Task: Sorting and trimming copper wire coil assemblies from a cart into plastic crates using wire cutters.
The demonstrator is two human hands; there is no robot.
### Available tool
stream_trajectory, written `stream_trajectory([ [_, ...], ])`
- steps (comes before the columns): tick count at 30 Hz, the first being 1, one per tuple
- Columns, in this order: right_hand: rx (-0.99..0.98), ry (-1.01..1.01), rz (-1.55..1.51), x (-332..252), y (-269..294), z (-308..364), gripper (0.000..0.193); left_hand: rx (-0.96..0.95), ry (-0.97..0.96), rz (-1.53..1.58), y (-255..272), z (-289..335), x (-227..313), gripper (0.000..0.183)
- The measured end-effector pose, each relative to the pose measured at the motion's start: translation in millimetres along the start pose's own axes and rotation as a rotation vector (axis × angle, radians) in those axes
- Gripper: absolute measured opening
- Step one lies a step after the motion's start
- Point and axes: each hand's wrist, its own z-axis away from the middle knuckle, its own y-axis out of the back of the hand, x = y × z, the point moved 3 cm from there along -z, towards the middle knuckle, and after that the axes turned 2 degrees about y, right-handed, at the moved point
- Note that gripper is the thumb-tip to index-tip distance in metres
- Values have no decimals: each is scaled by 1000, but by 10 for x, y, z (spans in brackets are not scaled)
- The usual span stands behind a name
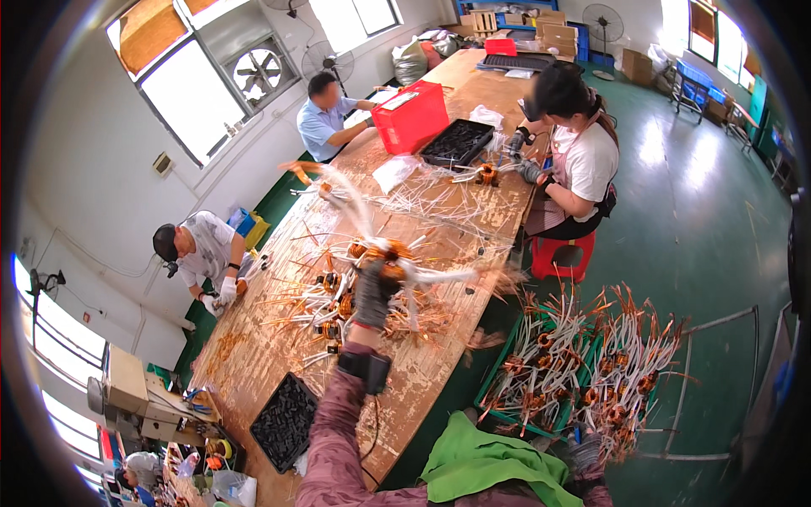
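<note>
My left hand [372, 297], in a dark glove, is closed around a copper-wound ring coil [390, 253] above the table; its long white-sleeved leads are smeared by motion. Just beneath and beside it lies a heap of similar coils [331, 306] with white leads and bare copper ends. Low at the right, my right hand [585, 454], in a grey glove, is beside the near edge of the green crates [486, 397]. Its fingers are not clearly visible. Those crates are piled with more coils [545, 372], their leads sticking up.
The worn wooden table [448, 317] runs away from me. A black tray [283, 422] of small dark parts sits near left. Farther off are a red bin [411, 117] and another black tray [458, 142]. Co-workers sit at both sides; a red stool [563, 256] is at right.
</note>
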Motion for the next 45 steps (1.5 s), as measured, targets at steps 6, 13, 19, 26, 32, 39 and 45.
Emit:
stream_trajectory([
  [6,-93,52,135,-121,-328,-232,35,133,60,17,2220,-1090,632,45],
  [13,-202,-181,105,78,-687,-324,42,693,30,-540,2683,-1445,-101,16],
  [19,-268,-329,121,659,-677,-157,42,246,-226,-830,425,-870,-974,16],
  [26,-318,-580,-67,1584,-920,190,42,-249,392,-952,-84,-517,-3987,28],
  [32,-283,-720,-41,2495,-920,1074,40,-228,651,-1396,740,-743,-6544,58],
  [39,-328,-835,-81,3211,-1209,800,41,-90,740,-1893,813,-1054,-7929,65],
  [45,-313,-927,-109,3149,-1217,759,41,-104,576,-1718,738,-907,-7977,49],
])
